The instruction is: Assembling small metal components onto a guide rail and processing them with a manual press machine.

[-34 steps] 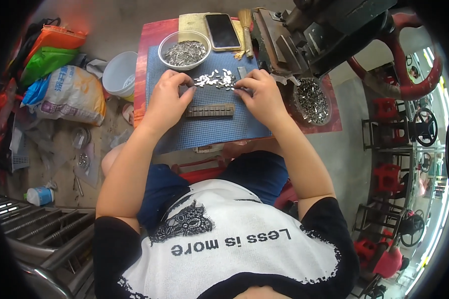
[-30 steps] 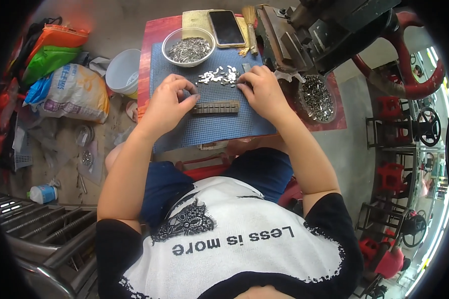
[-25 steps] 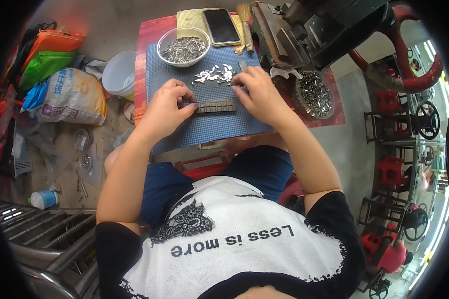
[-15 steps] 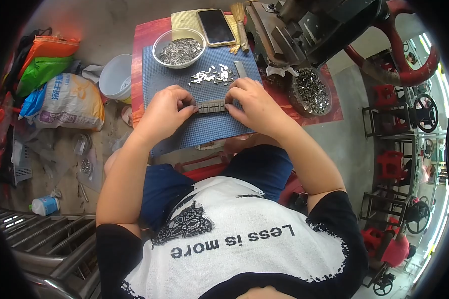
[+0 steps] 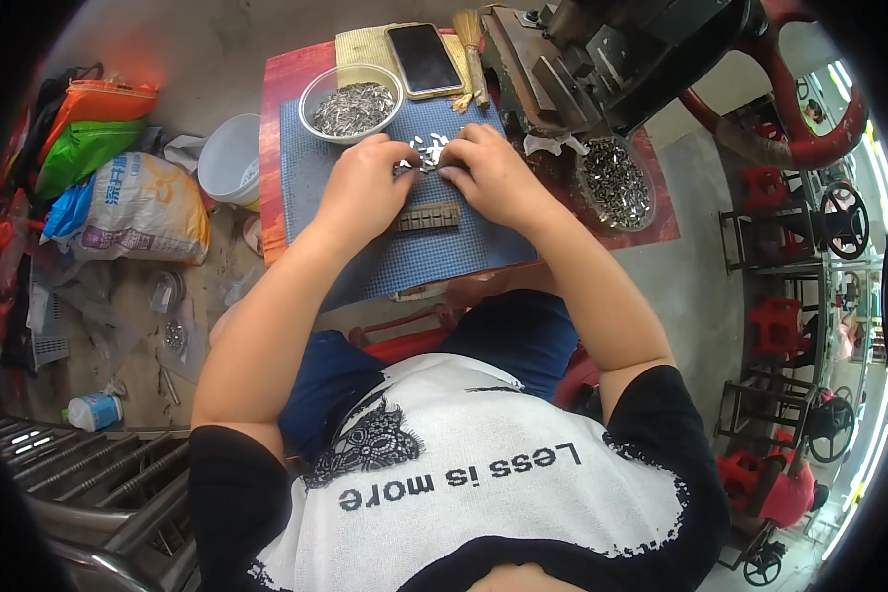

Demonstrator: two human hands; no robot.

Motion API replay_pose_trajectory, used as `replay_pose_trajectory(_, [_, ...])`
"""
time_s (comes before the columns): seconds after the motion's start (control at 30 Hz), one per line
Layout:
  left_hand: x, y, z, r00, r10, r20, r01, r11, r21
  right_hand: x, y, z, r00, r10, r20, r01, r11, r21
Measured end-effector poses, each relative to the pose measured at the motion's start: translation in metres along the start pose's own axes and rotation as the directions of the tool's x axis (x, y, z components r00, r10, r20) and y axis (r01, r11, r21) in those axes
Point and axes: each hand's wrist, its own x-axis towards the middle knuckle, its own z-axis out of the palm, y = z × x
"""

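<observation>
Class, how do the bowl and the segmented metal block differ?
The bowl is round and clear; the block is long and brownish-grey. The bowl holds small metal pieces; the block shows a row of segments. The bowl stands farther back than the block. Both rest at least partly on the blue mat.

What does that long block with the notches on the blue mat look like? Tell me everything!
The block is a straight, grey-brown bar that looks like metal, with a row of notches along it. Whether anything sits in them is too small to tell. It lies on the blue mat, running roughly left to right, closer to the person than the small shiny pieces. Its left end is beside or partly behind the left hand; I can't tell if they touch.
</observation>
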Motion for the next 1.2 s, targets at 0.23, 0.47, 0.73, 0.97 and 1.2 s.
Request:
replay_pose_trajectory(0.23, [0.010,-0.001,0.014,0.995,0.066,0.074,-0.081,0.973,0.214,-0.013,-0.027,-0.013,0.993,-0.089,0.078,0.072,0.977,0.203])
replay_pose_trajectory(0.47, [-0.011,0.003,-0.012,0.999,-0.003,-0.037,0.000,0.996,-0.087,-0.025,-0.033,-0.008,0.994,0.013,0.109,-0.036,0.977,0.212])
replay_pose_trajectory(0.73, [-0.036,-0.013,-0.031,0.991,-0.133,0.036,0.137,0.945,-0.297,-0.002,-0.014,-0.004,0.990,0.112,-0.083,-0.116,0.992,-0.041])
replay_pose_trajectory(0.97, [-0.046,-0.012,-0.034,0.981,-0.185,0.051,0.192,0.922,-0.336,0.010,-0.028,0.018,0.999,0.035,-0.033,-0.042,0.968,-0.247])
replay_pose_trajectory(1.2, [-0.051,-0.015,-0.034,0.969,-0.247,0.023,0.235,0.881,-0.410,0.023,-0.048,0.036,1.000,-0.002,-0.028,-0.001,0.995,-0.099])
